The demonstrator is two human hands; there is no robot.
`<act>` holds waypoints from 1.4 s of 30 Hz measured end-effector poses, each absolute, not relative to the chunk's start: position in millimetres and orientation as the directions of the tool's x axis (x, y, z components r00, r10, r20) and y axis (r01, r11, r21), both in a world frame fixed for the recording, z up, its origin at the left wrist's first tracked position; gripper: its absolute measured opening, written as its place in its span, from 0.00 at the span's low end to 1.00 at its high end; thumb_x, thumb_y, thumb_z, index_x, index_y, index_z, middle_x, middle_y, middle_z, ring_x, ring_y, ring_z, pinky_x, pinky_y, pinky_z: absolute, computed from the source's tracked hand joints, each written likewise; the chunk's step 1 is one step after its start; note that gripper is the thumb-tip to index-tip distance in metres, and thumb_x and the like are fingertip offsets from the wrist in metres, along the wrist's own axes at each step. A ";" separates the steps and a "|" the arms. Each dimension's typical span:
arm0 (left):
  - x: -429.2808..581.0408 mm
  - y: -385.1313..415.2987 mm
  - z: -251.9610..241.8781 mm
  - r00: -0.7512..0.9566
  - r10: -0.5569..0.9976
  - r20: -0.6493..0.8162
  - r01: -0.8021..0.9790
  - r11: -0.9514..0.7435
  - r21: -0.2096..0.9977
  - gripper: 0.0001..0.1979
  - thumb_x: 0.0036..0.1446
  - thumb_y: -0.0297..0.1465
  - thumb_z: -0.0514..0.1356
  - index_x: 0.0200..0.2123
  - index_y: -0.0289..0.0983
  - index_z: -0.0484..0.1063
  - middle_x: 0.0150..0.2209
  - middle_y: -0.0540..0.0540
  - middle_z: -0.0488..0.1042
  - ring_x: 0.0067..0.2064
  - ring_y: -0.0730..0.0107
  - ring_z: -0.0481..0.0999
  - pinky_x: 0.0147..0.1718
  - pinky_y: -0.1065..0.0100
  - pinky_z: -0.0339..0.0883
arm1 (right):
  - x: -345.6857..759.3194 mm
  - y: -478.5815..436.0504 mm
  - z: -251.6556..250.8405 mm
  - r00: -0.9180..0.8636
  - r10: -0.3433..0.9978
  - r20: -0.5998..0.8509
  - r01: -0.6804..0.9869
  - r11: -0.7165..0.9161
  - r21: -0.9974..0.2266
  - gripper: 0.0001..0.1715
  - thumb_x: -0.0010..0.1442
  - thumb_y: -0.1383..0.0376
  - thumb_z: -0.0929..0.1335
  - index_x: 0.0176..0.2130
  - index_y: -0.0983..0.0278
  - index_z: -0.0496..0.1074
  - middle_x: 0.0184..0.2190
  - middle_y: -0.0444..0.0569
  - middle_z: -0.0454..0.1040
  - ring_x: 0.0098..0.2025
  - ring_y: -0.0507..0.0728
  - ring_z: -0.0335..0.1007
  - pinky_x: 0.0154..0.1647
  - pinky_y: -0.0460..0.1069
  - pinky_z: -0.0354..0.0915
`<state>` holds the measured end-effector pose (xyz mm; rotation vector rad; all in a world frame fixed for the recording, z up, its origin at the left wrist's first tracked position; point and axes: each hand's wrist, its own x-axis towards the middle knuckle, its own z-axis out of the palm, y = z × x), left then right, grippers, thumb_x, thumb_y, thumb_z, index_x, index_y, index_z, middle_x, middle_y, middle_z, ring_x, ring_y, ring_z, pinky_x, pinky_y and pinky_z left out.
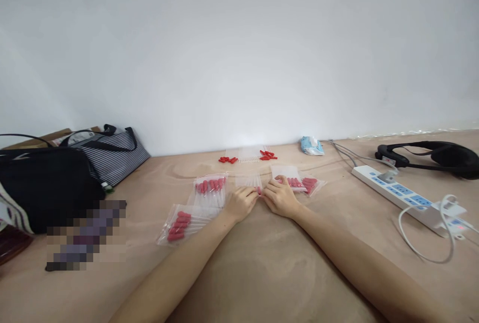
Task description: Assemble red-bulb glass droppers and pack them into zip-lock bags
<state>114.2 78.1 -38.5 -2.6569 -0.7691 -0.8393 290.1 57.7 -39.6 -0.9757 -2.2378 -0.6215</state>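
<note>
My left hand and my right hand meet at the middle of the table, fingers closed and fingertips nearly touching. Between them shows a small red cap; both hands pinch at it, though the exact grip is partly hidden. Just beyond the fingertips lies a clear plastic bag with thin clear pieces. Left of my left hand are two zip bags of red-capped clear tubes, an upper bag and a lower bag. Beside my right hand, further bagged red-capped pieces lie partly covered.
Loose red caps lie near the wall in a left pile and a right pile. A power strip with cables and a black headset are at right. A striped bag and black bag stand at left.
</note>
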 end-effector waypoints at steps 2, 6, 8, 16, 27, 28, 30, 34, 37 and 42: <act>114.7 78.8 -38.3 0.710 0.385 0.590 0.540 -0.835 -0.104 0.11 0.58 0.26 0.50 0.31 0.35 0.71 0.33 0.45 0.74 0.33 0.67 0.72 0.34 0.65 0.65 | 288.3 56.6 -39.3 -0.551 0.464 0.693 0.759 0.624 0.185 0.09 0.57 0.68 0.60 0.28 0.66 0.67 0.23 0.45 0.67 0.31 0.52 0.57 0.42 0.53 0.46; 110.6 76.9 -34.1 0.744 0.341 0.574 0.511 -0.845 -0.160 0.11 0.58 0.25 0.49 0.29 0.35 0.71 0.31 0.45 0.74 0.33 0.67 0.71 0.35 0.64 0.63 | 287.0 54.9 -40.1 -0.565 0.456 0.688 0.754 0.623 0.206 0.09 0.57 0.69 0.60 0.29 0.65 0.66 0.23 0.45 0.66 0.32 0.53 0.57 0.43 0.53 0.45; 106.5 75.4 -31.2 0.755 0.333 0.566 0.507 -0.843 -0.181 0.11 0.58 0.25 0.49 0.30 0.35 0.71 0.31 0.45 0.74 0.34 0.67 0.71 0.37 0.64 0.62 | 288.6 54.2 -40.8 -0.559 0.466 0.686 0.762 0.615 0.204 0.08 0.56 0.70 0.60 0.28 0.65 0.66 0.23 0.45 0.67 0.32 0.53 0.57 0.44 0.54 0.45; 74.0 79.9 -27.0 0.746 0.399 0.534 0.567 -0.801 -0.194 0.17 0.61 0.27 0.44 0.26 0.33 0.68 0.25 0.43 0.70 0.29 0.65 0.69 0.29 0.65 0.62 | 294.9 55.1 -40.9 -0.530 0.490 0.691 0.786 0.589 0.185 0.09 0.53 0.73 0.59 0.26 0.65 0.65 0.24 0.45 0.68 0.32 0.53 0.58 0.45 0.55 0.44; 45.2 85.9 -4.3 0.438 0.777 0.451 0.774 -0.582 0.249 0.14 0.53 0.37 0.56 0.43 0.39 0.67 0.43 0.44 0.69 0.46 0.62 0.67 0.45 0.64 0.59 | 298.5 61.5 -50.0 -0.359 0.610 0.706 0.701 0.676 -0.227 0.13 0.55 0.75 0.55 0.39 0.64 0.58 0.42 0.55 0.68 0.43 0.55 0.65 0.37 0.49 0.61; 35.2 90.7 -0.7 0.251 0.888 0.384 0.828 -0.403 0.391 0.14 0.53 0.36 0.56 0.42 0.40 0.68 0.44 0.45 0.69 0.48 0.61 0.66 0.48 0.63 0.57 | 302.8 61.9 -49.1 -0.321 0.617 0.719 0.693 0.670 -0.267 0.12 0.56 0.75 0.55 0.40 0.64 0.58 0.42 0.56 0.69 0.43 0.55 0.66 0.37 0.49 0.62; 12.7 103.3 3.4 0.041 0.948 0.316 0.858 -0.195 0.475 0.14 0.51 0.35 0.56 0.40 0.34 0.69 0.44 0.38 0.69 0.49 0.53 0.65 0.48 0.56 0.55 | 316.6 61.9 -46.3 -0.257 0.632 0.731 0.697 0.645 -0.313 0.12 0.56 0.74 0.55 0.40 0.63 0.58 0.42 0.56 0.69 0.41 0.55 0.68 0.38 0.50 0.63; -21.4 127.3 0.4 -0.123 0.978 0.166 0.801 -0.001 0.598 0.22 0.42 0.35 0.63 0.40 0.30 0.66 0.40 0.34 0.71 0.43 0.52 0.71 0.39 0.59 0.63 | 362.6 55.3 -43.7 -0.140 0.678 0.721 0.755 0.544 -0.366 0.09 0.57 0.71 0.56 0.38 0.62 0.60 0.42 0.55 0.70 0.38 0.56 0.70 0.36 0.51 0.65; -28.0 135.1 -3.0 -0.139 0.988 0.060 0.716 0.058 0.696 0.30 0.36 0.36 0.67 0.42 0.29 0.63 0.35 0.38 0.74 0.35 0.59 0.74 0.31 0.66 0.66 | 397.7 43.3 -46.0 -0.132 0.727 0.673 0.748 0.519 -0.414 0.06 0.57 0.67 0.57 0.33 0.61 0.61 0.41 0.54 0.71 0.40 0.57 0.69 0.36 0.51 0.65; -26.3 135.3 1.0 -0.113 0.992 -0.047 0.612 0.107 0.783 0.31 0.26 0.35 0.70 0.36 0.30 0.65 0.22 0.47 0.74 0.26 0.64 0.74 0.22 0.70 0.63 | 419.8 28.2 -45.7 -0.156 0.763 0.627 0.809 0.463 -0.363 0.09 0.54 0.57 0.63 0.29 0.60 0.64 0.38 0.51 0.73 0.39 0.58 0.69 0.41 0.53 0.60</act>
